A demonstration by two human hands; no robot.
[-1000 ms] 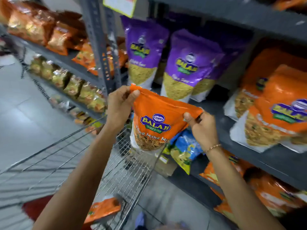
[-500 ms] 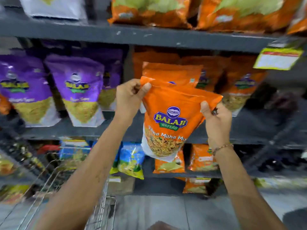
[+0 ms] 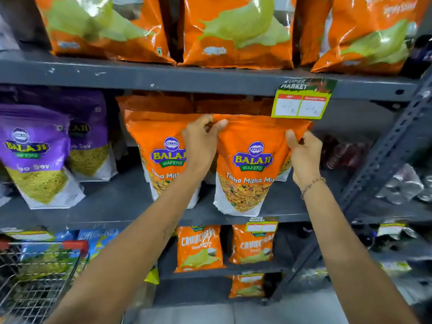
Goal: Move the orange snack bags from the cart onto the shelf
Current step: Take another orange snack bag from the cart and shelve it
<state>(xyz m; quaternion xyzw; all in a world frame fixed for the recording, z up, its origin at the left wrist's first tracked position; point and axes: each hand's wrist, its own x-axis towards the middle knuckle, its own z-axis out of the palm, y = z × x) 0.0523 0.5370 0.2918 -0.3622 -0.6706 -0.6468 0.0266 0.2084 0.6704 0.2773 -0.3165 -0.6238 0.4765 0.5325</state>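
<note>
Orange bag [image 3: 251, 164] at mid shelf [image 3: 117, 206], pinched by top corners.
L hand [image 3: 201, 141] & R hand [image 3: 304, 157] both gripped it; best set base flat beside matching bag [image 3: 161, 155] w/o tipping.

Both hands gripping orange snack bag [image 3: 252, 160] top, shelf [image 3: 117, 204]

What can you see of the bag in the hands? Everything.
The held bag is a glossy orange plastic stand-up pouch, white toward the base, with a window showing yellow-brown snack mix. It reads "Balaji Wafers" and "Tikha Mitha Mix". It stands upright, base at the front edge of the middle shelf, right of a matching bag. The left hand pinches its top left corner, the right hand its top right.
</note>
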